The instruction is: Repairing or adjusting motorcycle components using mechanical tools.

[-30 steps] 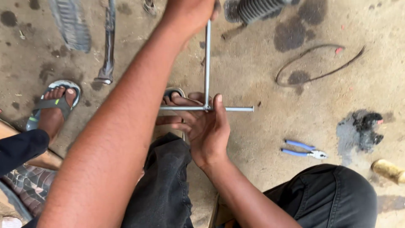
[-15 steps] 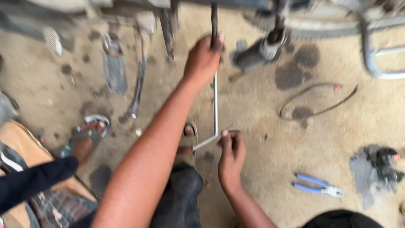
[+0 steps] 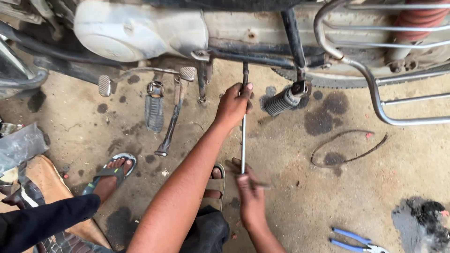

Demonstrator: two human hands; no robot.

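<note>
The left hand reaches forward on a long, straight arm, its fingers clenched around the upper end of a long thin steel T-handle wrench just below the underside of a dusty grey motorcycle engine. The right hand sits closer to the body, wrist bent, its fingers grasping the lower end of the same shaft where a short crossbar sticks out sideways. The wrench runs nearly straight between the two hands, smooth and bright against the stained, rough concrete floor. Just right of the left hand a ribbed black rubber footpeg juts from the frame; to the left hang a second ribbed footpeg and a slim metal side stand. A curved chrome tube guard occupies the upper right. On the floor lie a thin dark loop of wire and, near the bottom right edge, blue-handled pliers. A foot in a grey sandal rests at the left.
</note>
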